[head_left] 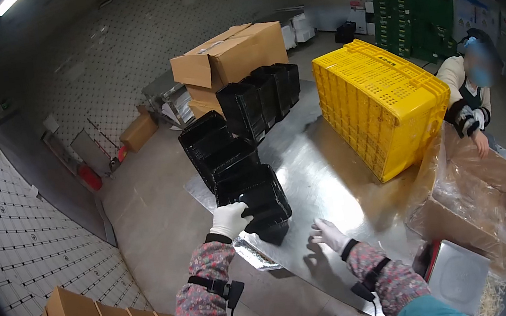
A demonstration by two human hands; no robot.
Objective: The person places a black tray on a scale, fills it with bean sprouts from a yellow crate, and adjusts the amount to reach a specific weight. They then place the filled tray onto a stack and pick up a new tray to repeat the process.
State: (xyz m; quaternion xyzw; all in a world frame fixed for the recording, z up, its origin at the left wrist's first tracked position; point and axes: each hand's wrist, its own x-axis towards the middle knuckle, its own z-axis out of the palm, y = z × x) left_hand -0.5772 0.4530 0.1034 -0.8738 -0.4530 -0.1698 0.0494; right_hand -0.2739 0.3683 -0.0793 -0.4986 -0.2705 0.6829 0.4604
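My left hand (231, 220), in a white glove, has its fingers closed on the near left edge of a stack of black plastic trays (261, 192). The stack stands at the left edge of a shiny metal table (311, 182). More black tray stacks (239, 108) are lined up behind it. My right hand (330, 234), also gloved, is over the table to the right of the nearest stack, fingers apart and holding nothing.
A large yellow crate (382, 107) sits on the table. Beside it is an open carton (459, 200) lined with clear plastic, where a co-worker (466, 86) rests a hand. A flat scale-like device (457, 275) lies near right. Cardboard boxes (244, 52) stand behind the trays.
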